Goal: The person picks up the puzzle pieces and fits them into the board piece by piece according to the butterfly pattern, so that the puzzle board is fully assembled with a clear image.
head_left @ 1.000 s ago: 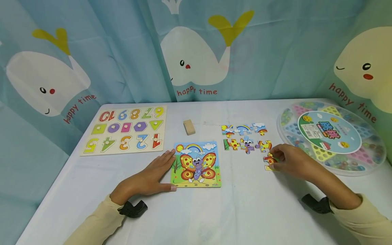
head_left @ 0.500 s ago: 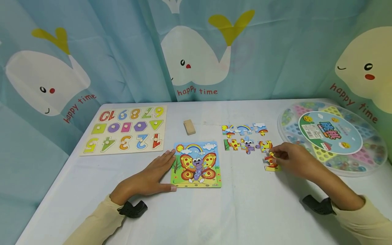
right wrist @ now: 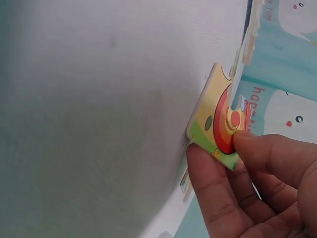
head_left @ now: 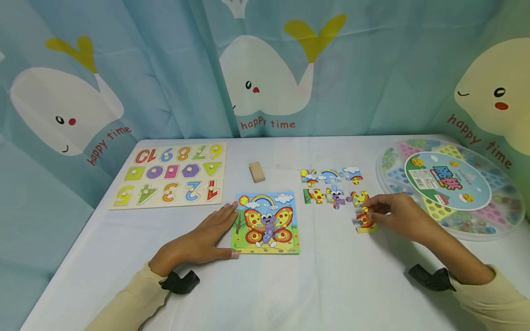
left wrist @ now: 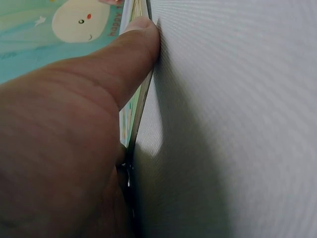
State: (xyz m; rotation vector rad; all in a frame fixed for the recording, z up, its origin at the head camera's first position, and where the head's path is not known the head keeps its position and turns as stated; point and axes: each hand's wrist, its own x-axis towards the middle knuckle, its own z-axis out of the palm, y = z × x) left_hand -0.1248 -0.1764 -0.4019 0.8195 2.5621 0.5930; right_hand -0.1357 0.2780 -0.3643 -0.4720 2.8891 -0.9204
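My left hand [head_left: 203, 236] lies flat with straight fingers, its fingertips and thumb on the left edge of a square butterfly puzzle board [head_left: 283, 239]. In the left wrist view the thumb [left wrist: 133, 47] reaches over the board's edge. Thumb and fingers of my right hand [head_left: 399, 218] pinch a puzzle piece [right wrist: 208, 119] with a red and yellow wing and a green corner. The piece is tilted in the right wrist view. Just beyond it lie two rows of pieces: sky pieces such as the rainbow piece [head_left: 331, 175], and a nearer row with the purple face piece [head_left: 335, 195].
A number and shape peg board [head_left: 142, 184] lies at the back left. A small wooden block [head_left: 256, 172] is behind the butterfly board. At the right, a big round clear case of marbles [head_left: 447, 179] sits close to my right hand. A whale-print curtain [head_left: 174, 92] hangs behind the table.
The right fingers have shifted slightly on the puzzle piece, which has tilted a little and stays near the same place. The left hand has kept still on the board.
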